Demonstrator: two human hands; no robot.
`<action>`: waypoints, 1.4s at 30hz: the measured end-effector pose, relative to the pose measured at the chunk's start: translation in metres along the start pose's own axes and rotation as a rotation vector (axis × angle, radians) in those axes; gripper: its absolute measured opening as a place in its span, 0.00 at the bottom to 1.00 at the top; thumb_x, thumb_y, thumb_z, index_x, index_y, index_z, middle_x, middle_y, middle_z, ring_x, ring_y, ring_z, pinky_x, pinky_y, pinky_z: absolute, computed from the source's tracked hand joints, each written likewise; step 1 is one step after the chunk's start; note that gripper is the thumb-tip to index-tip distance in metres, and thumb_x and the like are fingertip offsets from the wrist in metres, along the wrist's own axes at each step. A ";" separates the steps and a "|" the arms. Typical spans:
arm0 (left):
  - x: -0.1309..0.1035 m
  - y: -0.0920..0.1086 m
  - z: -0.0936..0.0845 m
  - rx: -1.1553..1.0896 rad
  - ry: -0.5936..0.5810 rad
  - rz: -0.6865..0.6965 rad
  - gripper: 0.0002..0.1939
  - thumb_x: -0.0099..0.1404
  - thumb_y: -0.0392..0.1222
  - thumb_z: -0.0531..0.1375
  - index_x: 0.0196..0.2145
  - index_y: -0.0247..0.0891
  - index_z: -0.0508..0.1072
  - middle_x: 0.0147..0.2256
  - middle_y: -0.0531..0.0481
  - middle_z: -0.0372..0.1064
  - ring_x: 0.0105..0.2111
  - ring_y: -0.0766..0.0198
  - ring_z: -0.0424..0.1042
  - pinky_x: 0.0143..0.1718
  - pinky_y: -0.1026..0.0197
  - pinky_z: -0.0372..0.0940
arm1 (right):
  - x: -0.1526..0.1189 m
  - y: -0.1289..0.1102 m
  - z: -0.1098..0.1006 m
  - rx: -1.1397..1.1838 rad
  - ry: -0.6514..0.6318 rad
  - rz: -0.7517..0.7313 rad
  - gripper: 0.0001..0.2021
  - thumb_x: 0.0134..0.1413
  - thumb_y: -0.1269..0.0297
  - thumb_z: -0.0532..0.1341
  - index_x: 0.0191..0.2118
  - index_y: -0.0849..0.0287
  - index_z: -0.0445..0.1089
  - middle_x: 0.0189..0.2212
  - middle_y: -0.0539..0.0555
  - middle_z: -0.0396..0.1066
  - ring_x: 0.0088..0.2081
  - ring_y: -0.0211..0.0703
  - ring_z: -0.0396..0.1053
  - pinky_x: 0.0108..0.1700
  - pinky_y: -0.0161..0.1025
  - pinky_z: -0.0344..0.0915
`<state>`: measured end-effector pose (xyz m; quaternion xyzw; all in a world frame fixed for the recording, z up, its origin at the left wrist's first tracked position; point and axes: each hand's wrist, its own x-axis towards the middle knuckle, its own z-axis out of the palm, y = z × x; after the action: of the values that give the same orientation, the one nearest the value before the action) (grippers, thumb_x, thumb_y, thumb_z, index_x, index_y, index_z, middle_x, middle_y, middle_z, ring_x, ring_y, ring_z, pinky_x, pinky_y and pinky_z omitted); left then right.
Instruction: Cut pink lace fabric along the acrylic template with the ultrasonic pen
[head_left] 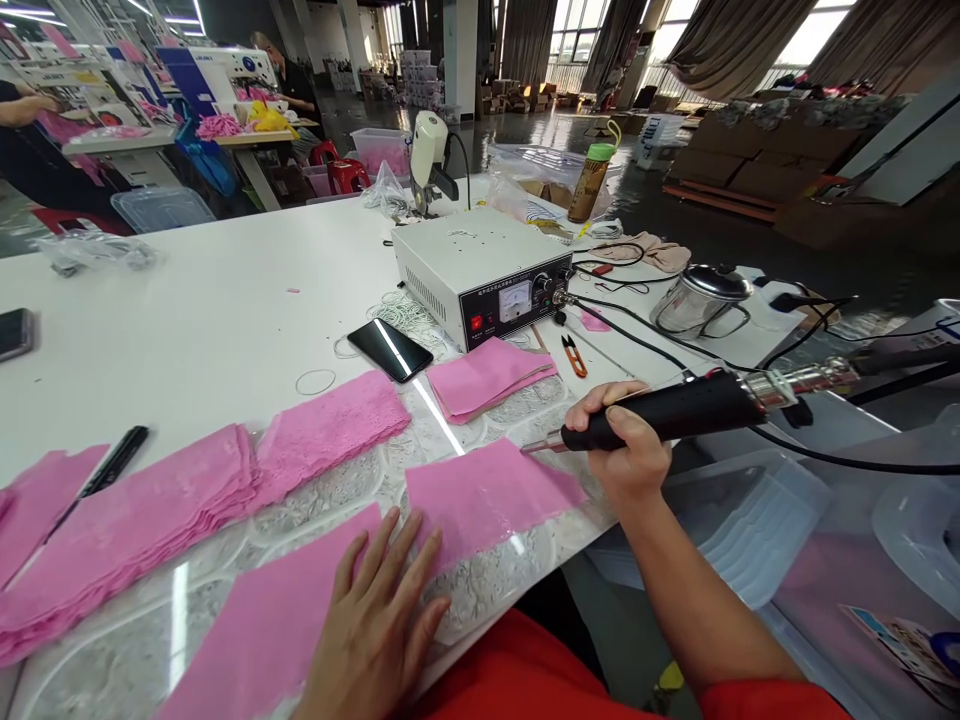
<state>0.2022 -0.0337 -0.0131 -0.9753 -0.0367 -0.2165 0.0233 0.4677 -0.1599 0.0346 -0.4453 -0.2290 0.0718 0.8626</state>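
My right hand (626, 440) is wrapped round the black handle of an ultrasonic cutter (675, 408). Its thin metal tip meets the upper edge of a pink fabric piece (480, 500) lying flat near the table's front edge. My left hand (386, 605) rests flat with fingers spread, its fingertips at the left end of that piece. Beneath the left palm lies another pink fabric piece (277, 620). Farther left is a layered stack of pink fabric (150, 510), with a smaller stack (330, 430) beside it. Behind the cut piece sits a folded pink bundle (487, 378).
A control box (484, 270) with a dial stands mid-table, cables running right to the cutter. Around it are a phone (390, 350), orange thread snips (574, 356), a glass pot (701, 300) and a bottle (591, 182). A black marker (116, 460) lies left. Plastic bins (742, 520) stand below right.
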 end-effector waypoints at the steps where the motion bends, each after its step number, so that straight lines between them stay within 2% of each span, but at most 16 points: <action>1: 0.000 0.000 0.000 0.000 0.002 0.000 0.23 0.69 0.40 0.54 0.60 0.34 0.64 0.60 0.41 0.62 0.67 0.50 0.44 0.65 0.49 0.41 | 0.000 0.000 0.000 0.002 -0.001 0.000 0.03 0.42 0.68 0.60 0.27 0.57 0.65 0.24 0.46 0.65 0.21 0.35 0.66 0.26 0.37 0.65; 5: 0.002 0.000 0.001 -0.001 0.020 0.000 0.22 0.68 0.39 0.54 0.59 0.34 0.65 0.60 0.41 0.62 0.67 0.50 0.45 0.65 0.50 0.42 | 0.001 -0.003 -0.002 0.006 0.006 -0.018 0.03 0.42 0.68 0.60 0.28 0.57 0.66 0.24 0.46 0.65 0.21 0.36 0.66 0.25 0.38 0.64; 13: 0.001 -0.002 0.003 -0.013 0.020 0.000 0.23 0.68 0.39 0.55 0.59 0.34 0.65 0.60 0.40 0.61 0.67 0.50 0.46 0.65 0.50 0.42 | -0.005 -0.019 -0.018 -0.011 0.055 -0.010 0.05 0.41 0.66 0.60 0.28 0.57 0.66 0.24 0.47 0.65 0.20 0.35 0.65 0.23 0.37 0.64; 21: 0.001 -0.001 0.004 -0.012 0.028 -0.022 0.24 0.68 0.40 0.55 0.61 0.38 0.63 0.60 0.43 0.63 0.66 0.51 0.50 0.64 0.51 0.46 | -0.008 -0.016 -0.018 -0.028 0.039 0.000 0.05 0.41 0.66 0.60 0.29 0.57 0.66 0.24 0.47 0.65 0.21 0.36 0.65 0.25 0.38 0.64; 27: 0.001 -0.001 0.003 -0.024 0.039 -0.022 0.26 0.68 0.39 0.55 0.63 0.38 0.60 0.60 0.43 0.63 0.66 0.51 0.49 0.64 0.50 0.46 | -0.008 -0.016 -0.016 -0.041 0.017 -0.006 0.05 0.41 0.65 0.62 0.28 0.56 0.65 0.24 0.46 0.66 0.21 0.36 0.65 0.25 0.39 0.63; 30: 0.002 -0.001 0.002 -0.031 0.053 -0.009 0.26 0.68 0.38 0.55 0.63 0.37 0.60 0.59 0.42 0.63 0.66 0.51 0.48 0.64 0.50 0.45 | -0.006 -0.019 -0.019 -0.029 0.054 -0.012 0.05 0.40 0.65 0.62 0.28 0.56 0.66 0.24 0.46 0.66 0.20 0.36 0.65 0.24 0.38 0.63; 34: 0.003 -0.002 0.002 -0.037 0.051 -0.001 0.27 0.67 0.38 0.55 0.63 0.37 0.60 0.60 0.41 0.62 0.67 0.51 0.47 0.65 0.51 0.43 | -0.006 -0.029 -0.029 -0.015 0.110 -0.017 0.05 0.38 0.66 0.61 0.27 0.57 0.67 0.23 0.46 0.66 0.19 0.36 0.65 0.23 0.38 0.63; 42: 0.003 -0.004 0.005 -0.047 0.064 0.004 0.28 0.67 0.39 0.55 0.64 0.37 0.59 0.60 0.41 0.62 0.66 0.52 0.47 0.66 0.51 0.42 | -0.016 -0.043 -0.054 -0.022 0.086 0.031 0.06 0.38 0.66 0.61 0.28 0.58 0.68 0.23 0.47 0.65 0.18 0.34 0.63 0.22 0.37 0.63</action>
<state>0.2068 -0.0290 -0.0165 -0.9683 -0.0290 -0.2482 0.0020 0.4744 -0.2303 0.0369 -0.4607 -0.1855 0.0634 0.8656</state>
